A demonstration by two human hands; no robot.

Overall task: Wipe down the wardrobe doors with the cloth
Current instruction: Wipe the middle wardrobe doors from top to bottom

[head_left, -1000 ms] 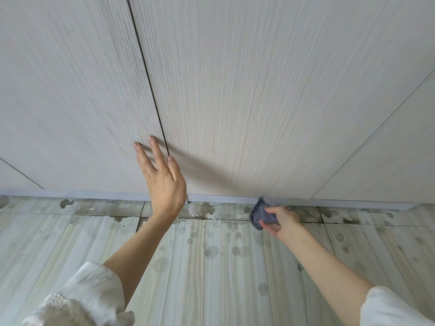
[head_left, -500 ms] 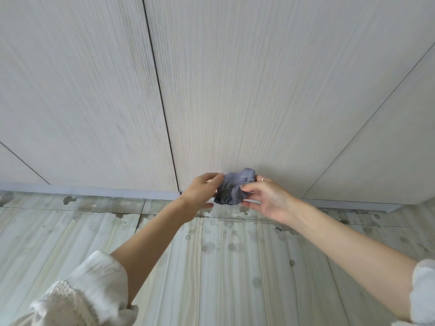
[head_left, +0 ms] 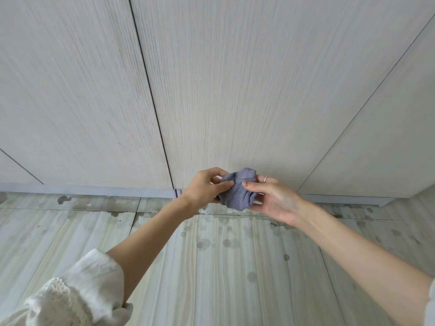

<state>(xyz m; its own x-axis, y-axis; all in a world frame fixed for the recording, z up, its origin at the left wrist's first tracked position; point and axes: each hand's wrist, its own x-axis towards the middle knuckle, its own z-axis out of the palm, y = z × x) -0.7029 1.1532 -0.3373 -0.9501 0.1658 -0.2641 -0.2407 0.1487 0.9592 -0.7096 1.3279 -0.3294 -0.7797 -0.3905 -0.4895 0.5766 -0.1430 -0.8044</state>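
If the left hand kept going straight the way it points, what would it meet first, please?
Beyond the cloth it already pinches, the left hand would probably meet the right hand first; depth is unclear.

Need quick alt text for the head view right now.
Both hands, left hand and right hand, pinch a bunched purple-grey cloth held off the pale wardrobe doors, above a water-spotted floor.

Bright, soft, even daylight; sharp focus, wide-angle bending at edges.
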